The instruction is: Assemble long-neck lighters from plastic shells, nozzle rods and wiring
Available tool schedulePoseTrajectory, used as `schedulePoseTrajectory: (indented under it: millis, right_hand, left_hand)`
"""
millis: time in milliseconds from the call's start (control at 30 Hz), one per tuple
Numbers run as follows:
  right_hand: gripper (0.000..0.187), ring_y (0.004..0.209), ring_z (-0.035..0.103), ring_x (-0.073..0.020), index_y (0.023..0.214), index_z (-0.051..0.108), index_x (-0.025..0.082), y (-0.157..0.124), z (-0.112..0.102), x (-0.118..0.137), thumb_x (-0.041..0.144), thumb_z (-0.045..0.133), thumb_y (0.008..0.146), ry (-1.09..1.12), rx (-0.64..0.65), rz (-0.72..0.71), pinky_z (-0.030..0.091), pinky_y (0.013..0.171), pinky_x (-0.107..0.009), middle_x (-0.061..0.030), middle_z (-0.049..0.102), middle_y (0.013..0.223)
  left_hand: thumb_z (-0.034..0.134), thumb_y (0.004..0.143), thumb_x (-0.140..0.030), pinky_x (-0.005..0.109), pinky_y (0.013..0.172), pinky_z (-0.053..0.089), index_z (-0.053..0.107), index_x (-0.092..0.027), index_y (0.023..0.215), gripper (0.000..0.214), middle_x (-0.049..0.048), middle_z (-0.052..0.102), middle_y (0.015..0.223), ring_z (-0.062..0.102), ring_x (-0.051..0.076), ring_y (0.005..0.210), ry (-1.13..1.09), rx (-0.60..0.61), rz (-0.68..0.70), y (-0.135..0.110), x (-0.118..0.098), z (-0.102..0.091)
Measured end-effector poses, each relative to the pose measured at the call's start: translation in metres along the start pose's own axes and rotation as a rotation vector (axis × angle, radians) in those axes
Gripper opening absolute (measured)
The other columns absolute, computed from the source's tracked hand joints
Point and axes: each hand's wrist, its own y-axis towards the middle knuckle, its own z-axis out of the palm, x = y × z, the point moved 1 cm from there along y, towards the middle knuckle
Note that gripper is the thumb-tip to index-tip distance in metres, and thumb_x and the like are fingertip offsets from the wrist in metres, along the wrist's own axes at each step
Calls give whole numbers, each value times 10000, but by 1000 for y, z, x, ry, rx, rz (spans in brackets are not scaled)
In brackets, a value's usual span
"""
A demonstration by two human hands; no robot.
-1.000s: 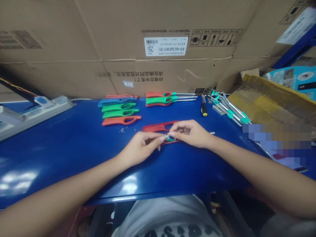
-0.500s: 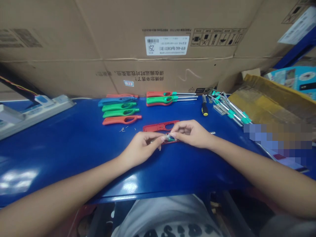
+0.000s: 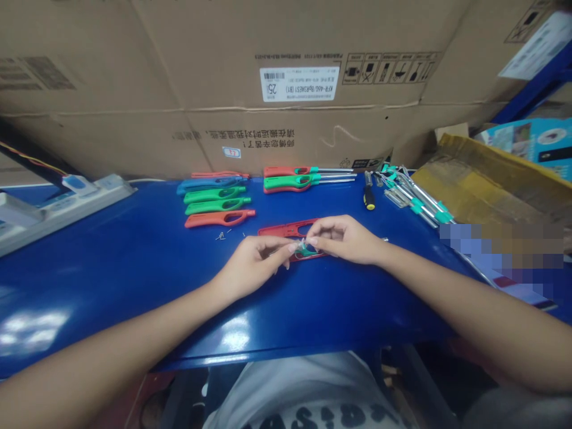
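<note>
My left hand (image 3: pixel 254 265) is closed in a pinch on a small clear lighter part, most of it hidden by the fingers. Thumb and forefinger of my right hand (image 3: pixel 347 238) press together at the same spot, on something too small to make out. Just beyond the fingers lies a red lighter shell half (image 3: pixel 277 229) with its hollow side up. Under my fingertips is a second red shell half (image 3: pixel 318 257), partly covered, with a teal trigger piece (image 3: pixel 304 250) in it. A bit of metal tube end (image 3: pixel 385 239) shows past my right wrist.
Red, green and blue lighter handles (image 3: pixel 218 205) lie at the back left, near loose screws (image 3: pixel 220 236). Lighters with metal tubes (image 3: pixel 288 180) lie back centre. A screwdriver (image 3: pixel 369 198) and metal tube assemblies (image 3: pixel 417 199) sit right. A power strip (image 3: pixel 84 202) is left; cardboard (image 3: pixel 214 71) stands behind.
Both hands stay almost in place, with small finger movements. The teal piece between the fingertips shows a little more. The whole view has shifted slightly.
</note>
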Motion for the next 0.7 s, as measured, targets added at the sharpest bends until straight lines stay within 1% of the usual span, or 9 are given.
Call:
schedulePoseTrajectory:
  millis: [67,133,300,433,533,633,700]
  right_hand:
    - [297,652,589,-103,854,683,147,1,-1,-1,432,750,806,14,-7,7,476,621,-242,-20,675,776]
    - [304,689,609,-118,851,688,146,1,-1,-1,438,754,803,8,-19,1,485,646,-253,-33,688,805]
    - [280,682,618,-127,846,708,146,0,1,-1,422,740,817,-53,-31,-20,491,640,-258,-39,699,789]
    - [278,699,637,-136,845,711,144,0,2,-2,417,744,809,-51,-41,-12,509,653,-262,-47,708,796]
    - [274,685,636,-135,851,711,144,-1,3,-3,413,738,813,-59,-43,5,512,648,-261,-45,705,780]
    - [278,667,631,-134,855,710,142,-2,3,-4,417,726,821,-78,-31,18,512,640,-266,-45,699,762]
    - [278,665,628,-134,857,708,142,-3,3,-3,417,725,821,-81,-25,20,508,639,-267,-45,698,760]
  left_hand:
    - [637,902,-470,209,502,402,762,-140,886,353,10,665,665,492,95,517,3,1,1,0,-1,0]
    - [636,904,-466,212,511,406,762,-142,876,349,7,666,659,490,94,513,9,1,3,0,-1,1]
    - [627,918,-438,209,544,413,765,-136,858,337,0,662,643,494,93,527,28,2,1,-1,0,3]
    - [622,926,-403,208,611,436,780,-130,869,321,3,666,645,547,106,597,24,-14,17,-1,3,5]
    - [621,928,-401,208,619,435,791,-131,907,320,4,672,657,555,107,610,27,-9,28,0,4,6]
    - [623,926,-410,206,598,421,793,-143,986,322,-3,666,655,542,105,601,43,-2,28,0,5,6]
    - [622,927,-407,205,586,411,791,-145,999,320,-6,657,645,532,103,595,48,-6,29,-1,4,6]
